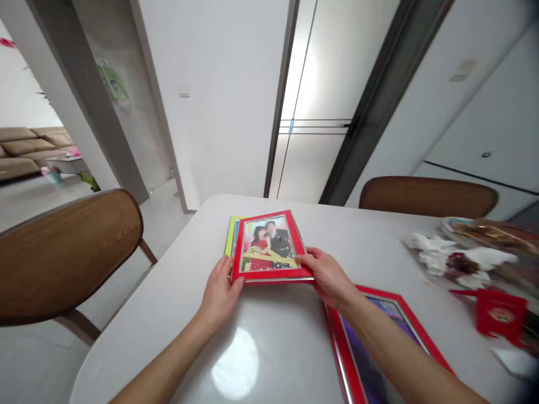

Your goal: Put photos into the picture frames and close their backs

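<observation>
A red picture frame [269,275] with a photo of two people is gripped at its near corners by both hands. My left hand [221,289] has its thumb on the lower left corner and its fingers around the left side. On the right edge, my right hand [326,275] rests its thumb on top, with the other fingers hidden underneath. A yellow-green frame [229,238] lies beneath the red one and shows along its left side. Under my right forearm, a larger red frame [415,322] with a purple picture lies on the table.
The white table [177,314] also bears crumpled tissues and plastic [458,258] and a red packet [501,314] on the right. A wooden chair [76,252] stands at the left, another chair [425,195] behind the far right edge. A glass door [311,112] is beyond.
</observation>
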Motion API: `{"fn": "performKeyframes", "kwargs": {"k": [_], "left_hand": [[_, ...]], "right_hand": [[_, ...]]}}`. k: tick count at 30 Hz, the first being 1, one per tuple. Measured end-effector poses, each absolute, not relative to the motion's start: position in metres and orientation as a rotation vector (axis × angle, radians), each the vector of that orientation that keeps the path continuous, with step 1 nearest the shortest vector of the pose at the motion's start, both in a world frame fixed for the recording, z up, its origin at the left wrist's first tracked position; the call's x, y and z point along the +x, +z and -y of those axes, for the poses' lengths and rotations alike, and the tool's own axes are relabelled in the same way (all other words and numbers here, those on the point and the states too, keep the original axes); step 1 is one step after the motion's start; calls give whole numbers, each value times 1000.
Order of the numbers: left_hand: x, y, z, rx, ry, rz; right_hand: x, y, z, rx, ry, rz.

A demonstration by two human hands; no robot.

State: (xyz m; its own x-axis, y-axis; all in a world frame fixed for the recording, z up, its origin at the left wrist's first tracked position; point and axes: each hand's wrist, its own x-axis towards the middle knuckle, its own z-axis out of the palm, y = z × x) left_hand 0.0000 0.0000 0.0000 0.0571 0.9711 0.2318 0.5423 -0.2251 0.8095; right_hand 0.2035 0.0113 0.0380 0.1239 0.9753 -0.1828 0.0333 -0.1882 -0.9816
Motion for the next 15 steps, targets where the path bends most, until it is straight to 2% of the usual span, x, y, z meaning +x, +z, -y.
{"fn": "performKeyframes", "kwargs": {"k": [2, 5, 9, 12, 15], "left_hand": [[13, 16, 27, 1780, 1110, -1413], [36, 56, 71, 1432, 1167, -1115], [47, 95, 127, 1011, 1171, -776], [34, 88, 151, 917, 1212, -836], [14, 60, 160, 847, 1209, -997]], "right_hand": [[197, 67, 25, -1249, 1190, 1067], [184, 98, 90, -1149, 948, 1315], [157, 102, 163, -1141, 597, 1704], [136, 86, 193, -1127, 577, 1828], [130, 63, 205, -1053, 568, 1950]]}}
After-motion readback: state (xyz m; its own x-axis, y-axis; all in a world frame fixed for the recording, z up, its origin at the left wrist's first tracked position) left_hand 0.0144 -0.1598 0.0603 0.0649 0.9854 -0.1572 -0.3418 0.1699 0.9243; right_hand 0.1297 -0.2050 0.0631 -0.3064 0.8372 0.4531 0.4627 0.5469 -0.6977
